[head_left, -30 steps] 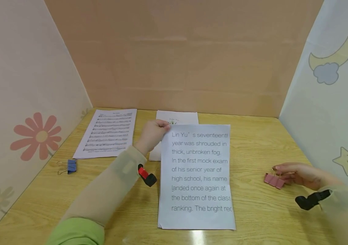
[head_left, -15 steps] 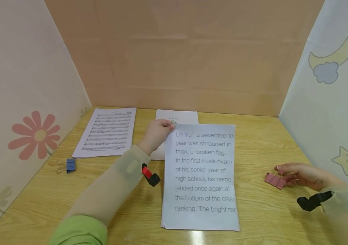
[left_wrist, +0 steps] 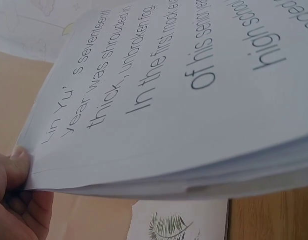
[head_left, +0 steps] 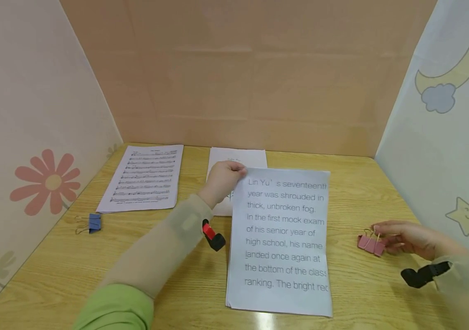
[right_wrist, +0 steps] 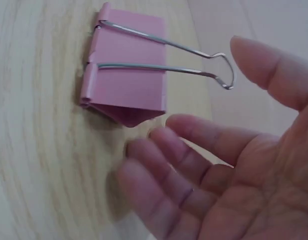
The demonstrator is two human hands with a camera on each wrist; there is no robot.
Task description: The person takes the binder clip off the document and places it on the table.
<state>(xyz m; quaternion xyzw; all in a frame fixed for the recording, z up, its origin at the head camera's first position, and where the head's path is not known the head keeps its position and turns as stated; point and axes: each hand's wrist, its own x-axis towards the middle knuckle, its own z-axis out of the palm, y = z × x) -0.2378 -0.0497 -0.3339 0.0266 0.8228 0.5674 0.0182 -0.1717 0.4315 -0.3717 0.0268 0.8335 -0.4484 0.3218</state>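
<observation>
My left hand [head_left: 222, 181] pinches a stack of printed sheets [head_left: 285, 252] by its upper left corner, thumb in front. The sheets hang upright, text facing me, above the near middle of the table. Seen from the left wrist, the layered edge of the stack [left_wrist: 263, 162] shows several pages. At right, a pink binder clip [head_left: 370, 246] with metal wire handles lies on the table. My right hand [head_left: 413, 239] is beside it, fingers loosely spread. In the right wrist view, the thumb [right_wrist: 266, 70] is apart from the clip's wire handle [right_wrist: 223, 75], and the fingertips lie just below the clip's body.
Sheet music [head_left: 144, 178] lies at the back left of the wooden table [head_left: 341, 192]. A blue binder clip [head_left: 95, 223] sits in front of it. Behind the held stack is a paper with a plant drawing [head_left: 238, 156], partly covered. Patterned side walls [head_left: 436, 151] and a tan back wall [head_left: 242, 82] enclose the table.
My left hand has carried the stack of sheets rightward, with a slight tilt. The right hand stays by the pink binder clip, almost still; the clip's handle now stands slightly differently.
</observation>
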